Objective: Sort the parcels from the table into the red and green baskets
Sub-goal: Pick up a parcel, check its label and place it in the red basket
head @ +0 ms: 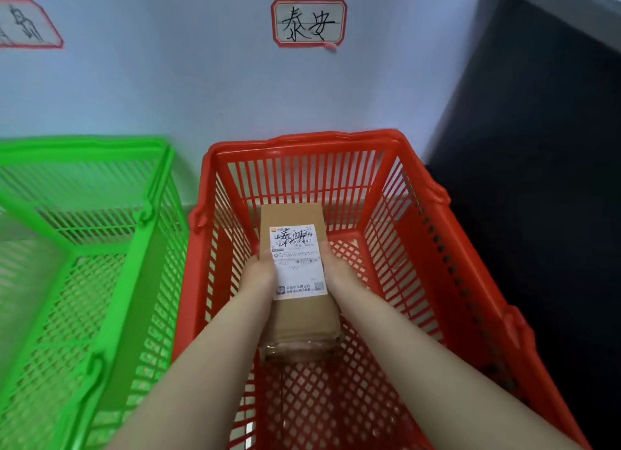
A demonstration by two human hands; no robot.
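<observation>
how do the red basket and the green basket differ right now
The red basket stands on the right, the green basket on the left. The left hand and right hand hold a cardboard parcel inside the red basket; the green basket's visible part shows none. The right label, above the red basket, is fully in view; the left label, above the green basket, is cut off. Both are slatted plastic baskets.

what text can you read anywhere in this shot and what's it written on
"泰安": wall sign above the red basket.
"泰安": handwritten on the shipping label of the parcel.
Left wall sign: handwriting cut off and blurred, unreadable.
Printed lines, numbers and barcodes on the shipping label: too small and blurred to read.
</observation>
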